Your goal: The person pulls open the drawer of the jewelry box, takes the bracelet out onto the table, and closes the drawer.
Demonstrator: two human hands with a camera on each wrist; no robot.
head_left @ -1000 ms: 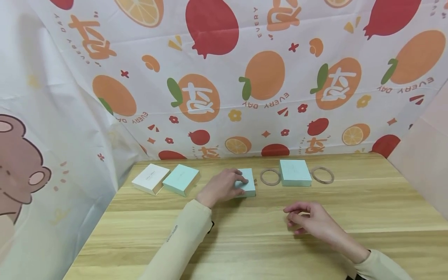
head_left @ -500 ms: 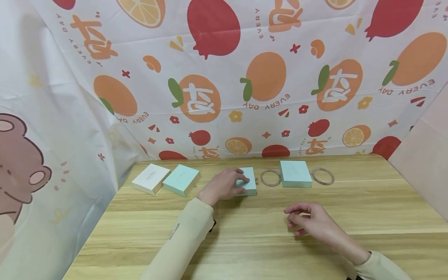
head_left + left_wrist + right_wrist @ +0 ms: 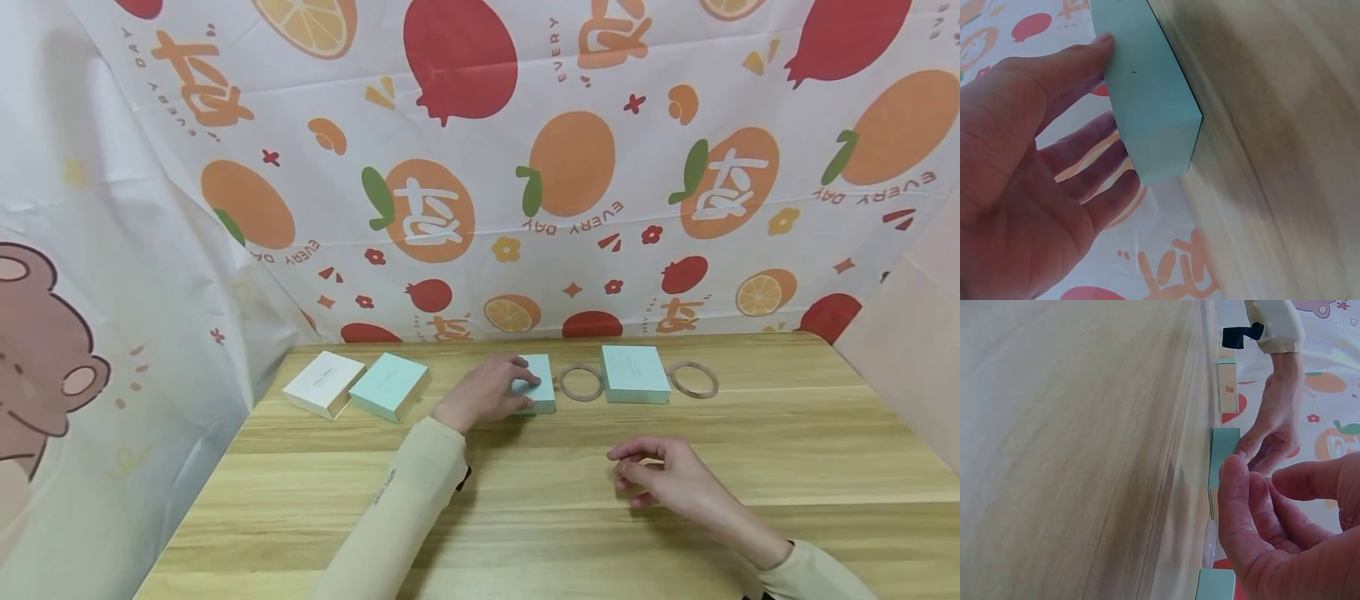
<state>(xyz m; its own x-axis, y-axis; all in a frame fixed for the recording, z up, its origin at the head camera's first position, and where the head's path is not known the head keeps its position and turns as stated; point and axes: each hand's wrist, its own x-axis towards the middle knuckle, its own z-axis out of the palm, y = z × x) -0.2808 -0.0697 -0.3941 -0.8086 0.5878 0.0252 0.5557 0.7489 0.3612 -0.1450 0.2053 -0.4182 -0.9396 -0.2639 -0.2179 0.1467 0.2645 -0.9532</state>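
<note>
My left hand point(image 3: 487, 392) lies over a flat mint-green box point(image 3: 542, 375) near the back of the table, its fingers touching the top. In the left wrist view, the thumb point(image 3: 1102, 47) touches the long edge of that box point(image 3: 1154, 87), and the other fingertips meet its upper side. A small brownish tab shows at the box's right side. To the right of it lies a pinkish-brown ring point(image 3: 581, 398), then another mint box point(image 3: 636, 375). My right hand point(image 3: 663, 475) hovers over the front right of the table, fingers loosely bent, holding nothing.
A white box point(image 3: 325, 382) and a third mint box point(image 3: 390, 385) sit side by side at the back left of the wooden table point(image 3: 300, 500). A second ring point(image 3: 697, 395) lies right of the rightmost box. A fruit-print cloth point(image 3: 480, 192) hangs behind the table.
My left hand and the mint box under it have shifted slightly to the right and away, nearer the first ring. The right hand stays in place.
</note>
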